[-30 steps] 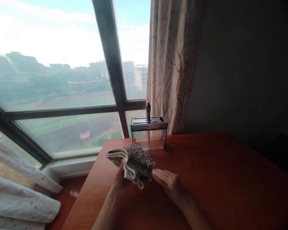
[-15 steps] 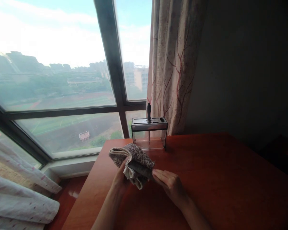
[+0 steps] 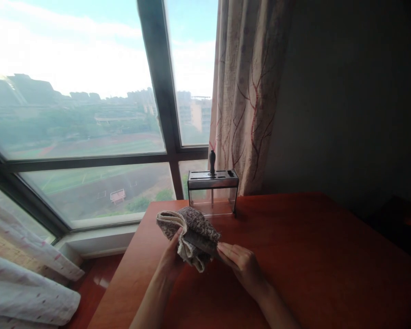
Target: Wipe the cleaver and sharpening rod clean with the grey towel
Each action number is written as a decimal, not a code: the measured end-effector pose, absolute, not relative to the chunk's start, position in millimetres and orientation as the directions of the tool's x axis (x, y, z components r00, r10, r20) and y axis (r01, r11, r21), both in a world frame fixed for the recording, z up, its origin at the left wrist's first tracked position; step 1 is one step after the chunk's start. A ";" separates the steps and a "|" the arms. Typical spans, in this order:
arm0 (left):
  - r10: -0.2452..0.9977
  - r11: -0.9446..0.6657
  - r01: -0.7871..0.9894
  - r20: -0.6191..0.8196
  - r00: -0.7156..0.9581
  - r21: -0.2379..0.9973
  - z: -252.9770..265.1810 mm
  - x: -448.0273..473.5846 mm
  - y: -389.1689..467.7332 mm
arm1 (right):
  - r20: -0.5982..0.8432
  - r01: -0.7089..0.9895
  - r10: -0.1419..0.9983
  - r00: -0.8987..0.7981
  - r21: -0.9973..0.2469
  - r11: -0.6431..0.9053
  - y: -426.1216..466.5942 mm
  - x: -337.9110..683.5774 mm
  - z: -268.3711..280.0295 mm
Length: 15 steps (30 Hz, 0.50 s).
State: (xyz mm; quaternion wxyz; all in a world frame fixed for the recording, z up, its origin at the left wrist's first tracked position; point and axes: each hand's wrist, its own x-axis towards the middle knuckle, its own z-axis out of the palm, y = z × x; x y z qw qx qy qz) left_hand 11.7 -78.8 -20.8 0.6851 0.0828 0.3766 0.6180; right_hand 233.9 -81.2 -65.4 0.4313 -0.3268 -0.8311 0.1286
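Observation:
A thick, shaggy grey-brown cloth (image 3: 195, 221) with a pale backing is folded over in front of me, above the table. My left hand (image 3: 173, 256) grips it from below and the left, thumb on the fold. Between the cloth's layers lies a dark, flat blade, which looks like a knife (image 3: 200, 242). My right hand (image 3: 238, 260) is closed at the blade's right end; the handle is hidden in the fingers. Behind the cloth stands a clear-sided knife block (image 3: 212, 183) with a metal top, and one dark handle (image 3: 212, 162) sticks up from it.
The reddish-brown wooden table (image 3: 294, 256) spreads under my hands and to the right. A large window (image 3: 89, 137) with dark frames rises at the left. One patterned curtain (image 3: 246, 91) hangs behind the table, another curtain (image 3: 27, 288) at lower left.
Both hands keep their grip on the cloth and knife, almost still. The view has shifted very slightly, so the block and table sit a little lower.

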 end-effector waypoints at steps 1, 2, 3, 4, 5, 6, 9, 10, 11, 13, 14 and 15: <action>0.905 0.217 -0.782 -0.420 -0.062 0.584 -21.6 11.5 -77.9 | 0.627 0.427 0.660 -0.414 -0.506 0.749 -81.6 233.9 -65.3; 0.901 0.209 -0.782 -0.427 -0.080 0.587 -22.5 11.4 -76.9 | 0.617 0.417 0.665 -0.420 -0.520 0.746 -82.3 233.8 -64.7; 0.896 0.198 -0.782 -0.432 -0.099 0.590 -23.5 11.4 -75.9 | 0.605 0.400 0.671 -0.429 -0.539 0.742 -83.1 233.8 -63.8; 0.893 0.184 -0.784 -0.435 -0.119 0.593 -24.4 11.6 -75.1 | 0.590 0.377 0.676 -0.441 -0.562 0.736 -84.0 233.7 -62.9; 0.890 0.164 -0.786 -0.433 -0.143 0.597 -25.3 12.0 -74.3 | 0.574 0.349 0.684 -0.451 -0.592 0.727 -84.9 233.6 -62.2; 0.888 0.140 -0.788 -0.428 -0.169 0.600 -25.9 12.4 -73.9 | 0.554 0.318 0.696 -0.456 -0.629 0.709 -85.8 233.2 -61.9; 0.878 0.050 -0.795 -0.406 -0.253 0.605 -25.5 14.4 -74.0 | 0.454 0.223 0.791 -0.411 -0.791 0.570 -88.4 230.7 -64.8; 0.875 0.025 -0.798 -0.399 -0.274 0.603 -24.7 14.9 -74.4 | 0.395 0.190 0.834 -0.384 -0.851 0.490 -89.3 229.2 -66.4; 0.873 0.008 -0.800 -0.395 -0.287 0.599 -23.7 15.3 -74.9 | 0.326 0.152 0.876 -0.354 -0.905 0.398 -90.2 227.4 -67.7; 0.872 -0.008 -0.807 -0.390 -0.294 0.590 -21.6 15.0 -75.8 | 0.183 0.062 0.930 -0.320 -0.975 0.213 -91.8 223.2 -68.1; 0.872 -0.013 -0.811 -0.390 -0.296 0.585 -20.6 14.4 -76.1 | 0.127 0.014 0.937 -0.325 -0.990 0.139 -92.6 221.1 -66.9; 0.872 -0.020 -0.814 -0.388 -0.298 0.580 -19.8 13.3 -76.5 | 0.085 -0.037 0.936 -0.341 -0.996 0.077 -93.1 219.1 -64.9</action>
